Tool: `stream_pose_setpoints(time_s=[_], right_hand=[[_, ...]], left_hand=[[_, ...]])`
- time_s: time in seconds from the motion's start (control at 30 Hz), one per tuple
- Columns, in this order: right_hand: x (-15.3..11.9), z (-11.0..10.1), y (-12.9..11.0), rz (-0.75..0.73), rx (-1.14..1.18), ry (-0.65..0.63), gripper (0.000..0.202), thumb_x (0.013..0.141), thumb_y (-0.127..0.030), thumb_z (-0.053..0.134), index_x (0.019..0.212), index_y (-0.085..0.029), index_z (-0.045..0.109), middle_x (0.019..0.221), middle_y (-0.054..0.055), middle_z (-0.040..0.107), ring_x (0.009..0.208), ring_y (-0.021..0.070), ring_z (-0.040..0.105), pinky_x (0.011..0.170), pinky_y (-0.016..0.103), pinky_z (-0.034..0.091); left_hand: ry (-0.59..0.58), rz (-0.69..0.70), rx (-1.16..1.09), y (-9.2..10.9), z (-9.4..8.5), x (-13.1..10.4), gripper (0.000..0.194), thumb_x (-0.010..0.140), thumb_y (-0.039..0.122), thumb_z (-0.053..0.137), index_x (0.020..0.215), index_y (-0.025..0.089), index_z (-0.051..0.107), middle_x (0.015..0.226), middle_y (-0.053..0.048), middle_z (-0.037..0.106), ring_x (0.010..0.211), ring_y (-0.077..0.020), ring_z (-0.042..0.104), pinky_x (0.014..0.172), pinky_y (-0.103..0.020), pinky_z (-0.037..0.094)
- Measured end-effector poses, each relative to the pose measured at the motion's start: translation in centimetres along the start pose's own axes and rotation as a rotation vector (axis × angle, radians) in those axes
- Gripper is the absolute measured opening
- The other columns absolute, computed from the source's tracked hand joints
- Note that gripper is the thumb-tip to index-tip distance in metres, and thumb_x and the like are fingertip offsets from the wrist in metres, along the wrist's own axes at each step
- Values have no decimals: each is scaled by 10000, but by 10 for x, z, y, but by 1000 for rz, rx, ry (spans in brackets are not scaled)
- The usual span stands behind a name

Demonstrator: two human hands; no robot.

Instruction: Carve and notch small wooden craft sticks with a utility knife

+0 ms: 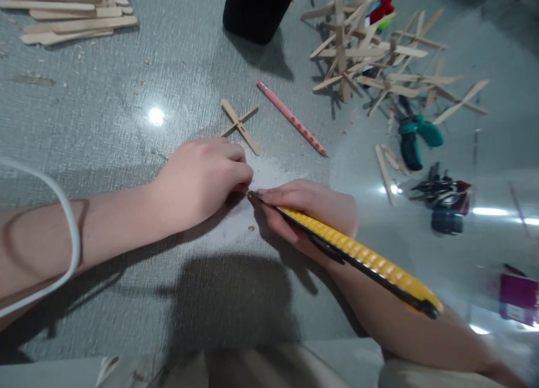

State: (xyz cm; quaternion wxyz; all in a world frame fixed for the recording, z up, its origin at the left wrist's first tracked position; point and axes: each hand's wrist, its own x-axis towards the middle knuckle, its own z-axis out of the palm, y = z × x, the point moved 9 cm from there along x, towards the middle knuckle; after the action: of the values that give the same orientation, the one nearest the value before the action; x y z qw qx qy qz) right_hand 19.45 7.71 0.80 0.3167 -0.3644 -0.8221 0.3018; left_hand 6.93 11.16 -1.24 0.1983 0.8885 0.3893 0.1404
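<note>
My right hand (pixel 309 208) grips a yellow-and-black utility knife (pixel 357 250) near its front end, with the handle slanting back over my wrist. My left hand (pixel 206 177) is closed in a pinch just left of the knife tip. A small tan bit shows at its fingertips, the rest of what it holds being hidden. Directly beyond that hand lies a cross of two wooden craft sticks (pixel 240 127), one stick passing through a slot in the other. A small brownish chip (pixel 251 228) rests on the table below the blade.
A pink pencil (pixel 292 118) lies beyond my hands, near a black container (pixel 259 12). Loose craft sticks (pixel 76 9) are stacked at far left. To the right are piled stick crosses (pixel 357 51), teal-handled pliers (pixel 415 138) and a purple box (pixel 517 298). A white cable (pixel 69 219) loops over my left forearm.
</note>
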Motion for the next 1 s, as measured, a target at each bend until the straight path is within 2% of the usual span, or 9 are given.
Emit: stream_pose_setpoints(time_s=[0.13,0.37,0.53,0.67,0.73,0.8,0.87,1.0], right_hand=[[4,-4,-8,-53,-73,51,256,935,-134,697,1065,-353,722,942,-23,819,798,217,805,676,344,688],[4,-4,-9,-68,-68,67,272,924,-126,711,1094,-338,716,962,-5,824,820,224,809,696,345,694],[1,-1,-8,-83,-97,39,275,930,-117,715,1102,-331,712,967,-4,822,856,216,812,742,331,694],[-2,-1,-10,-116,-122,8,253,928,-115,739,1121,-278,718,1026,43,823,906,205,810,749,286,683],[-1,1,-11,-149,-121,-25,251,933,-105,730,1127,-263,718,1036,54,824,920,203,808,795,305,682],[1,1,-13,-207,-90,-45,209,944,-130,721,1107,-260,710,1021,34,826,927,207,806,911,378,665],[4,1,-11,-214,-61,-43,164,939,-144,727,1059,-252,705,970,13,822,940,206,798,943,401,647],[8,0,-1,-165,-11,-24,174,927,-92,727,1006,-247,707,888,-1,811,942,171,792,868,288,656]], left_hand=[[5,-11,6,-1,2,0,186,929,177,635,863,221,804,935,-31,770,907,-235,698,727,-337,461],[-8,-12,9,-1,4,1,219,950,193,602,870,237,801,947,-27,769,908,-241,694,744,-357,472],[21,-6,-2,0,1,0,221,946,193,599,856,235,797,924,-28,765,891,-228,691,731,-343,471],[10,-1,13,0,1,1,239,942,178,575,864,227,795,916,-28,764,882,-224,692,719,-338,469],[-4,4,30,0,2,2,242,932,160,564,868,217,791,905,-28,761,878,-219,694,719,-332,468],[-21,3,48,0,3,3,234,930,149,563,874,203,784,884,-29,756,873,-217,695,726,-327,471],[-39,-2,62,0,4,4,219,935,145,572,884,192,779,871,-30,751,873,-219,695,737,-330,473],[-55,-14,61,0,5,7,201,930,133,589,880,191,774,884,-27,753,883,-220,692,738,-326,464]])
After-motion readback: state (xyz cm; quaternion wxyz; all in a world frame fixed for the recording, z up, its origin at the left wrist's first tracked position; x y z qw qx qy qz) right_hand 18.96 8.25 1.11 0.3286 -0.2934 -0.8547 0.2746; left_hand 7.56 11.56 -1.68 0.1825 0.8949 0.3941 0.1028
